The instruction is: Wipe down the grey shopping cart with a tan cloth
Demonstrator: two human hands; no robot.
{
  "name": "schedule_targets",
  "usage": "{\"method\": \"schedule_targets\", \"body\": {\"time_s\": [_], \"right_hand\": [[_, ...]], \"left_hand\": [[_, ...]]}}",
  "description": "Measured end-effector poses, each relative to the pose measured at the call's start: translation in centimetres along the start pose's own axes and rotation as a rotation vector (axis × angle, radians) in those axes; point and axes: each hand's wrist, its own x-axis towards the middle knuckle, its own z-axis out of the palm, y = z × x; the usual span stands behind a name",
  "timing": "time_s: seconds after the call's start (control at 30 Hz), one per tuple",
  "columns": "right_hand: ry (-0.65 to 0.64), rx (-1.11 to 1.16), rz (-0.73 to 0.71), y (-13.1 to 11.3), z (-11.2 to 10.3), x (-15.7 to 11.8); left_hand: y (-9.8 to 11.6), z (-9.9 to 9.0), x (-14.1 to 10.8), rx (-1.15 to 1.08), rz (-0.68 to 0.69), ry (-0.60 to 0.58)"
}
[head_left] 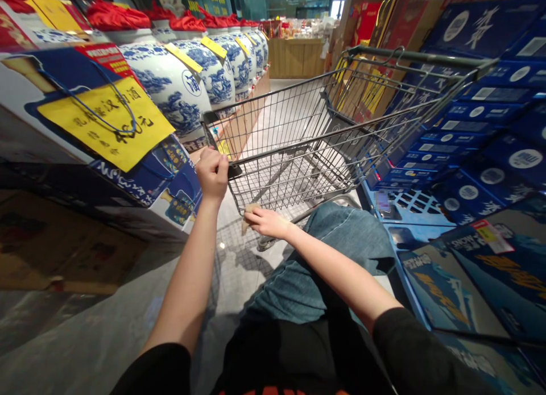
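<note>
Black shirt [273, 352] foremost, the left grip [212, 174] clasps the cart [341, 131], the right grip [269, 221] pinches a rag [245, 226], wiping, I'd guess, which next wants firm bracing.

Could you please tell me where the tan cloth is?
In the head view, the tan cloth is left of centre, in the right hand, by the shopping cart.

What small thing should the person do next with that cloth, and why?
Probably slide the right hand and its tan cloth along the lower edge of the shopping cart: the cloth is bunched under the fingers right by that edge, while the left hand grips the upper rim, which should help steady the cart.
</note>
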Motion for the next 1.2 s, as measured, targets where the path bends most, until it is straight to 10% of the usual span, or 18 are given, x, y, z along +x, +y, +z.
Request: {"method": "schedule_targets", "body": {"time_s": [0.27,0.47,0.67,0.87,1.07,1.2], "right_hand": [[-0.106,0.051,0.065,0.5,-0.1,-0.6],[0.158,0.022,0.236,1.3,-1.2,-1.2],[0.031,0.116,0.412,1.7,-1.4,-1.9],[0.275,0.174,0.486,1.9,-2.0,-1.8],[0.090,0.207,0.454,1.7,-1.5,-1.6],[0.311,0.174,0.497,2.1,-1.6,-1.9]], "left_hand": [[-0.1,0.0,0.1,0.008,0.041,-0.001],[-0.2,0.0,0.1,-0.003,0.049,0.007],[-0.5,0.3,0.0,-0.022,0.043,0.024],[0.0,0.3,-0.1,-0.005,0.043,0.033],[-0.4,0.4,-0.2,0.029,0.004,0.024],[-0.5,0.4,-0.2,0.025,0.009,0.014]]}}
